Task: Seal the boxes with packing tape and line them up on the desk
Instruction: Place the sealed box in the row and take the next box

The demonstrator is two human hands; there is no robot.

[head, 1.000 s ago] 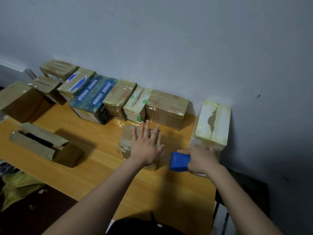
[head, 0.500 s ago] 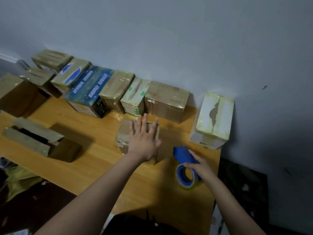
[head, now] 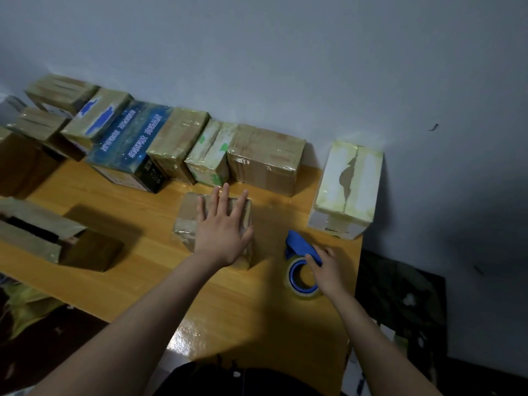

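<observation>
Since 1 second earlier, the right hand [head: 328, 270] had lowered the tape dispenser [head: 303, 252] onto the tabletop [head: 243, 310], fingers curled on its blue handle, just right of the small box [head: 185, 221]. The left hand [head: 223, 232] lay spread flat on that box's top. The box was judged light, stiff cardboard, slick with tape, and best held by opposite side walls.

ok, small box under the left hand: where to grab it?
Probably across its left and right side faces, coming from above. The small box is narrow enough that the left hand nearly spans its top, both sides stand clear on the desk, and the row of boxes crowds the far side.
</observation>
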